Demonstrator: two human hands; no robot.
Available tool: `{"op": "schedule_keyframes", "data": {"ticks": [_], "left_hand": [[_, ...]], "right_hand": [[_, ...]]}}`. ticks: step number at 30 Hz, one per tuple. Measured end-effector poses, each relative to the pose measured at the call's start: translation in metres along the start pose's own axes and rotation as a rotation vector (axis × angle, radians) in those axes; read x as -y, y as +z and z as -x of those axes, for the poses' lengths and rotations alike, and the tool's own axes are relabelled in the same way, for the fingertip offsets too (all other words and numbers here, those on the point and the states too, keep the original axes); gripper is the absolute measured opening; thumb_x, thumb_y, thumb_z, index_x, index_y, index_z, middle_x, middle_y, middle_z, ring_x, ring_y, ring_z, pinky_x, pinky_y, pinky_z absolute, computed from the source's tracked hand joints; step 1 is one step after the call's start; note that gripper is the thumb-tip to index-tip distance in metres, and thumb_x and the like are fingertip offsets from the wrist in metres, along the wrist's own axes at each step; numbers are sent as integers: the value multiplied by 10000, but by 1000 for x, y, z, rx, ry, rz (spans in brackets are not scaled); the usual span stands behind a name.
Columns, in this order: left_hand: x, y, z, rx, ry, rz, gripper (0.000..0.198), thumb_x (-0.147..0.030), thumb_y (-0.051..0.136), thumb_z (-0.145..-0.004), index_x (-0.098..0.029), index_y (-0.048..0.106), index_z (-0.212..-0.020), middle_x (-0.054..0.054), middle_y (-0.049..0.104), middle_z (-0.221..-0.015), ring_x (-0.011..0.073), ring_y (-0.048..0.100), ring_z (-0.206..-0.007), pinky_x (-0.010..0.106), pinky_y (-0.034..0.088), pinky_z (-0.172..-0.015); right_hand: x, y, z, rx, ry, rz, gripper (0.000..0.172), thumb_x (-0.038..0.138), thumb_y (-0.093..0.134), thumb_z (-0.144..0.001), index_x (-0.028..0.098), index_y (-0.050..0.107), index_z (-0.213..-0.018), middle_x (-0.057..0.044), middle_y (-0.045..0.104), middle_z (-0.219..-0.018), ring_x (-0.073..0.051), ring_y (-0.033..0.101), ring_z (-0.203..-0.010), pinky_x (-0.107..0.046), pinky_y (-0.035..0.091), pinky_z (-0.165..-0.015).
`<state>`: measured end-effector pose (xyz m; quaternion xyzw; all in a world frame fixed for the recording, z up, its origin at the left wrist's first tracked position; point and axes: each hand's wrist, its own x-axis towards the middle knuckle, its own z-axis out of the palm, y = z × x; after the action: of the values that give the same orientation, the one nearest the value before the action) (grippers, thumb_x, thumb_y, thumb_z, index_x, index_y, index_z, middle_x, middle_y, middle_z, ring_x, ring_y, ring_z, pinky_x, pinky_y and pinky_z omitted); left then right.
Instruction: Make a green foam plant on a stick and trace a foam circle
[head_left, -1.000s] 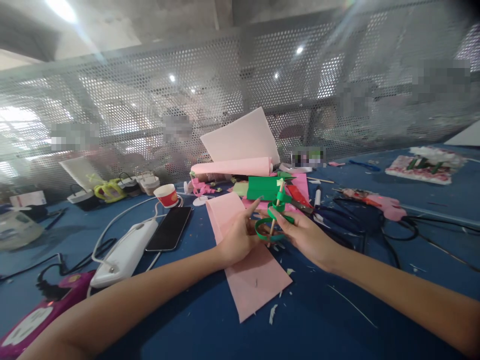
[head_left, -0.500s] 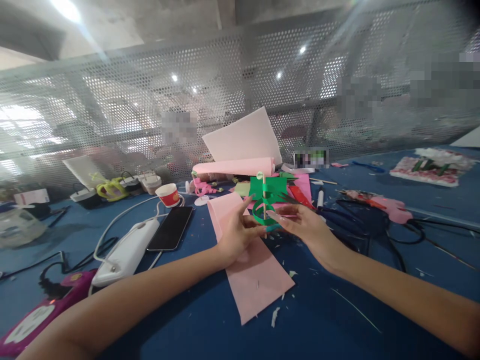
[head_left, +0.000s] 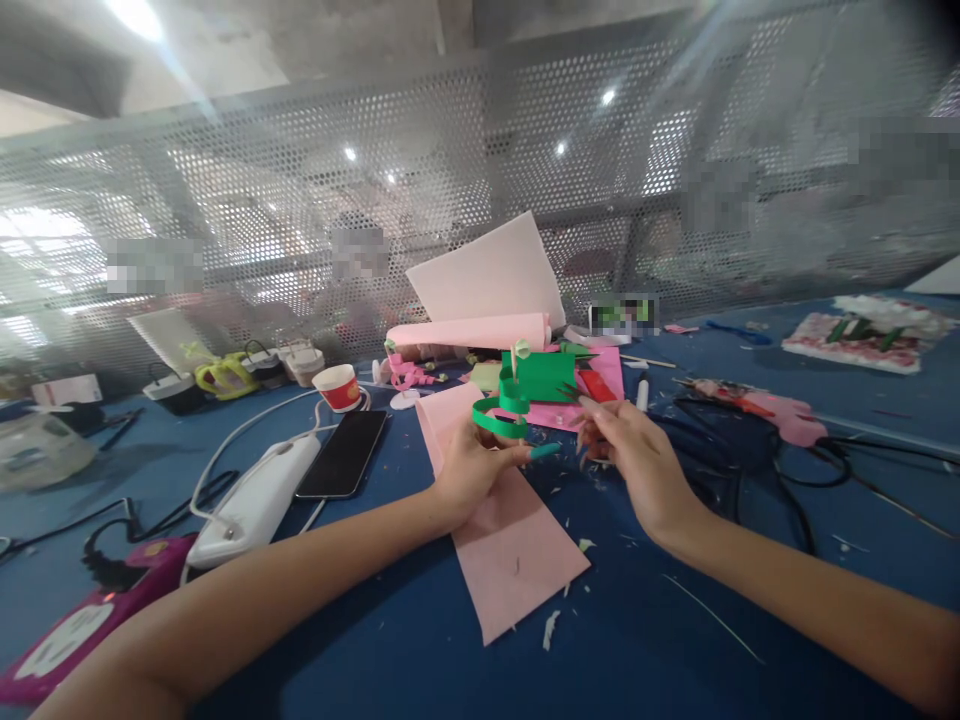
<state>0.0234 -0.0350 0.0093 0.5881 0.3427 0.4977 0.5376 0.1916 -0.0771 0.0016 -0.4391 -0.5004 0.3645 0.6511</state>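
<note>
Grip of the left hand [head_left: 466,470], thumb and fingers pressed together, pinches the low end of a thin stick [head_left: 514,363] and the green strip [head_left: 512,400] around it, over the pink sheet [head_left: 517,570] on the bench [head_left: 360,640]. The stick stands nearly upright, topped by a pale bud-like tip [head_left: 520,349]. To the right of the pink sheet, the right hand [head_left: 645,465] is apart from the stick, fingers parted and half curled, nothing visible between them.

As I judge it, the piece is part-made: the tip is on and the strip goes round the stick, but it bulges into a wide loop that is not yet drawn snug. A teal-looking end [head_left: 545,451] pokes out by the left thumb; whether it belongs to the strip, or whether anything is glued, I cannot tell. Beyond the pink sheet lies a green sheet [head_left: 546,377]; well to its right, a pink glue gun [head_left: 796,420]. Pale scraps [head_left: 550,630] lie just beside its near end.
</note>
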Motion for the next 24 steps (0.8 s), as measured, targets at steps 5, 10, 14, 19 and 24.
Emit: {"op": "schedule_keyframes", "data": {"ticks": [5, 10, 14, 19, 24], "left_hand": [[3, 1, -1, 38, 75, -5, 458, -190, 847, -509, -151, 587, -884, -28, 634, -632, 106, 596, -564, 220, 470, -552], [3, 2, 1, 80, 42, -15, 600, -178, 855, -484, -154, 582, -1019, -26, 647, -655, 118, 608, -558, 228, 478, -544], [4, 0, 2, 114, 19, -40, 624, -185, 852, -510, -148, 581, -1070, -21, 652, -634, 140, 632, -572, 247, 491, -568], [9, -3, 1, 163, -25, -4, 938, -168, 846, -532, -157, 392, -1353, -29, 661, -602, 163, 662, -603, 273, 517, -622], [8, -5, 0, 156, -52, 14, 941, -165, 836, -548, -138, 379, -1371, -23, 665, -601, 148, 646, -573, 269, 512, -609]], "right_hand": [[9, 5, 10, 173, -250, 252, 343, 447, 691, -763, 218, 581, -994, -22, 556, -856, -178, 549, -787, -316, 451, -679], [8, 5, 12, 125, -402, 318, 365, 426, 711, -765, 235, 555, -1033, 20, 469, -756, -155, 493, -686, -304, 427, -633], [5, 1, 7, 136, -477, 384, 275, 393, 701, -788, 229, 576, -968, 20, 447, -743, -143, 461, -638, -288, 401, -585], [2, -1, 2, 162, -491, 389, 191, 326, 708, -790, 222, 549, -802, 3, 486, -779, -144, 469, -666, -289, 408, -605], [2, -1, 3, 219, -474, 326, 166, 322, 696, -803, 226, 563, -782, -6, 482, -819, -165, 513, -770, -310, 423, -672]]}}
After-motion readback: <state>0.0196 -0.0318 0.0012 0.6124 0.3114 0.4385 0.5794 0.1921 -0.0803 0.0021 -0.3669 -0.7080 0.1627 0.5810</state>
